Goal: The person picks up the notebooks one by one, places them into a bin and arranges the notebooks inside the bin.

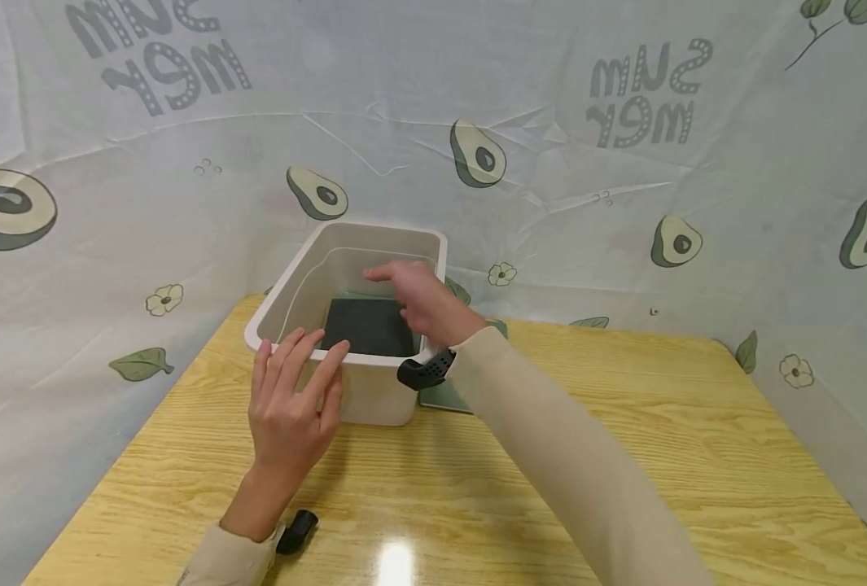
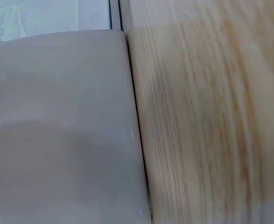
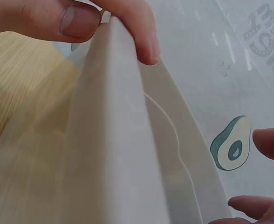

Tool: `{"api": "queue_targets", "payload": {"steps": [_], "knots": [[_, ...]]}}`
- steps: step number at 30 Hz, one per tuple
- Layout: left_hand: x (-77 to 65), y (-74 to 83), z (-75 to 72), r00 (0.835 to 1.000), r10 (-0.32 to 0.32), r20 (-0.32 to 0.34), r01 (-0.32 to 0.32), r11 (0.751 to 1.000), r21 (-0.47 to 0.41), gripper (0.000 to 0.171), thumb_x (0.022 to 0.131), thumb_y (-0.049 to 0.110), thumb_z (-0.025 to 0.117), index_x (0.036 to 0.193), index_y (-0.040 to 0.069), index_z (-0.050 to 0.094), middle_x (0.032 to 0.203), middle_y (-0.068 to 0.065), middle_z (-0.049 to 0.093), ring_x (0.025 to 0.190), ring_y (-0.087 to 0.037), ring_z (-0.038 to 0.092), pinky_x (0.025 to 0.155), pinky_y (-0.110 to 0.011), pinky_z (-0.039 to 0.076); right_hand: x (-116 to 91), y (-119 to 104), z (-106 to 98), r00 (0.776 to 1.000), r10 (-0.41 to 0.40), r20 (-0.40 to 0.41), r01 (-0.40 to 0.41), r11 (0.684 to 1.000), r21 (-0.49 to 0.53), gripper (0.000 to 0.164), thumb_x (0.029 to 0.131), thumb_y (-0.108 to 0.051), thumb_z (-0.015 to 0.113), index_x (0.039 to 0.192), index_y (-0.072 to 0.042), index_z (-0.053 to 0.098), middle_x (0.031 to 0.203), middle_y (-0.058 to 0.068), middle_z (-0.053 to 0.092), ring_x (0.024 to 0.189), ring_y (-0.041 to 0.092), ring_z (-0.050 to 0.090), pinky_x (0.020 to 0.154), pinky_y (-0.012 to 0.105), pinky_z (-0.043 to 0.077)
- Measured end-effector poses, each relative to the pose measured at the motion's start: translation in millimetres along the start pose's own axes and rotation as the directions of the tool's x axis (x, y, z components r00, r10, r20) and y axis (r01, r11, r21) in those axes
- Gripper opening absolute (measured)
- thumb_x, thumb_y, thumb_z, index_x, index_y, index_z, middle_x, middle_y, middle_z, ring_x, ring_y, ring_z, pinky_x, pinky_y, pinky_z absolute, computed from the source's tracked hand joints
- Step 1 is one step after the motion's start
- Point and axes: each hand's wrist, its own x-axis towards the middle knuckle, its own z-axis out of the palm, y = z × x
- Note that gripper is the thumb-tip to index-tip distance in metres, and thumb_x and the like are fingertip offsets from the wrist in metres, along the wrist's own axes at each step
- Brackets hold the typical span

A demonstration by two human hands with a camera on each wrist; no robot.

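Note:
A cream plastic bin (image 1: 378, 389) stands on the table. My left hand (image 1: 290, 407) rests its spread, fairly straight fingers on the near rim. My right hand (image 1: 433, 301) reaches over the right-hand wall; in the right wrist view its thumb (image 3: 81, 21) and a finger (image 3: 144, 37) pinch the bin's rim from either side. Inside the bin lies a flat black rectangular thing (image 1: 370, 327), over a green one (image 1: 352, 295) that shows at its far edge. The left wrist view shows a smooth bin wall (image 2: 67, 130) close up.
A flat green thing (image 1: 448, 397) lies on the table, partly hidden behind the bin and right arm. The wooden table (image 1: 660, 439) extends to the right. A pale cloth (image 1: 587, 187) printed with avocados hangs behind. Black straps (image 1: 297, 532) sit at both wrists.

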Motion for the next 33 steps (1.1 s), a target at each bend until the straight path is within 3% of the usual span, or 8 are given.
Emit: {"api": "queue_targets", "payload": {"steps": [5, 9, 14, 20, 26, 28, 30, 33], "knots": [[1.0, 0.3, 0.4, 1.000, 0.002, -0.005, -0.002, 1.000, 0.003, 0.028, 0.105, 0.022, 0.059, 0.119, 0.013, 0.081, 0.123, -0.020, 0.077, 0.119, -0.044, 0.069, 0.112, -0.067, 0.045, -5, -5, -6, 0.999, -0.042, -0.001, 0.042, 0.999, 0.011, 0.054, 0.103, -0.022, 0.064, 0.153, -0.005, 0.052, 0.173, 0.005, 0.035, 0.165, 0.035, 0.022, 0.134, 0.055, 0.017], [1.5, 0.6, 0.6, 1.000, 0.005, -0.013, -0.005, 1.000, 0.000, 0.028, 0.105, 0.022, 0.059, 0.118, 0.012, 0.081, 0.123, -0.020, 0.077, 0.119, -0.044, 0.069, 0.115, -0.065, 0.044, -10, -11, -11, 0.989, -0.130, -0.068, 0.120, 0.984, -0.135, 0.068, 0.103, -0.026, 0.065, 0.164, -0.012, 0.040, 0.175, 0.004, 0.033, 0.163, 0.032, 0.030, 0.133, 0.050, 0.026], [1.2, 1.0, 0.6, 1.000, 0.004, -0.020, -0.004, 1.000, -0.001, 0.028, 0.106, 0.022, 0.058, 0.118, 0.012, 0.082, 0.122, -0.020, 0.077, 0.119, -0.044, 0.069, 0.116, -0.064, 0.044, -18, -12, -21, 0.954, -0.290, -0.075, 0.232, 0.874, -0.426, 0.067, 0.104, -0.032, 0.065, 0.165, -0.021, 0.040, 0.173, 0.005, 0.038, 0.157, 0.027, 0.043, 0.125, 0.048, 0.041], [0.2, 1.5, -1.5, 1.000, -0.004, -0.010, 0.004, 1.000, 0.000, 0.029, 0.106, 0.023, 0.057, 0.118, 0.012, 0.081, 0.122, -0.021, 0.077, 0.119, -0.044, 0.069, 0.117, -0.064, 0.043, -21, -5, -37, 0.902, -0.427, 0.061, 0.331, 0.595, -0.733, 0.070, 0.108, -0.040, 0.057, 0.169, -0.018, 0.030, 0.179, 0.006, 0.020, 0.165, 0.027, 0.028, 0.130, 0.049, 0.032], [0.4, 2.6, -0.9, 1.000, -0.004, -0.004, 0.004, 1.000, -0.003, 0.029, 0.106, 0.023, 0.058, 0.118, 0.012, 0.081, 0.123, -0.020, 0.076, 0.120, -0.044, 0.069, 0.117, -0.064, 0.043, -24, 5, -60, 0.852, -0.479, 0.213, 0.332, 0.179, -0.926, 0.069, 0.111, -0.048, 0.048, 0.170, -0.018, 0.027, 0.179, 0.009, 0.018, 0.167, 0.033, 0.020, 0.134, 0.052, 0.023], [0.3, 1.9, -0.8, 1.000, -0.005, -0.003, 0.005, 1.000, -0.003, 0.029, 0.107, 0.024, 0.058, 0.119, 0.012, 0.081, 0.123, -0.020, 0.076, 0.120, -0.044, 0.069, 0.116, -0.065, 0.044, -26, 8, -68, 0.849, -0.471, 0.238, 0.307, 0.075, -0.949, 0.068, 0.111, -0.051, 0.046, 0.170, -0.021, 0.028, 0.180, 0.009, 0.018, 0.167, 0.035, 0.016, 0.133, 0.055, 0.021], [-0.4, 1.4, -1.5, 1.000, -0.011, 0.007, 0.011, 1.000, -0.003, 0.029, 0.107, 0.025, 0.057, 0.119, 0.013, 0.081, 0.124, -0.020, 0.076, 0.121, -0.044, 0.069, 0.117, -0.066, 0.043, -28, 12, -77, 0.856, -0.455, 0.244, 0.292, 0.036, -0.956, 0.068, 0.111, -0.054, 0.043, 0.170, -0.024, 0.028, 0.180, 0.007, 0.016, 0.168, 0.036, 0.012, 0.133, 0.059, 0.018], [-0.3, 0.7, -2.3, 1.000, -0.011, 0.006, 0.011, 1.000, -0.001, 0.029, 0.107, 0.025, 0.057, 0.119, 0.012, 0.081, 0.124, -0.020, 0.076, 0.120, -0.044, 0.069, 0.116, -0.066, 0.043, -30, 15, -88, 0.873, -0.433, 0.225, 0.274, 0.054, -0.960, 0.069, 0.110, -0.059, 0.042, 0.169, -0.028, 0.029, 0.181, 0.005, 0.011, 0.168, 0.037, 0.008, 0.132, 0.063, 0.014]]}}
